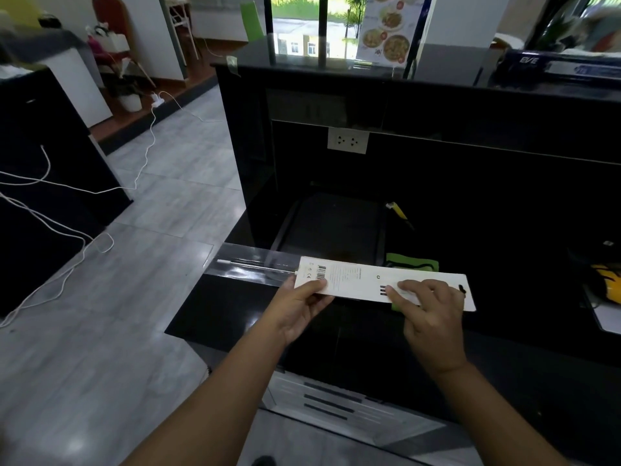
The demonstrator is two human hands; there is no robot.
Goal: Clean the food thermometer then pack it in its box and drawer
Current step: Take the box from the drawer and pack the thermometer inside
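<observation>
Two hands hold one white box (356, 279) above the black desk's (218, 311) near left corner. The left hand (297, 306) pinches its left end and the right hand (428, 309) grips its right. One thermometer (250, 264) pokes out leftward in a clear sleeve (245, 272). One green cloth (415, 264) lies behind. Beyond are one wall socket (347, 140), a grey tiled floor (111, 331) with white cables (67, 230), and a window (302, 25).

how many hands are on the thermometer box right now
2. The left hand pinches the thermometer box at its left end, by the barcode. The right hand has its fingers on top of the right half, with its thumb hidden.
</observation>
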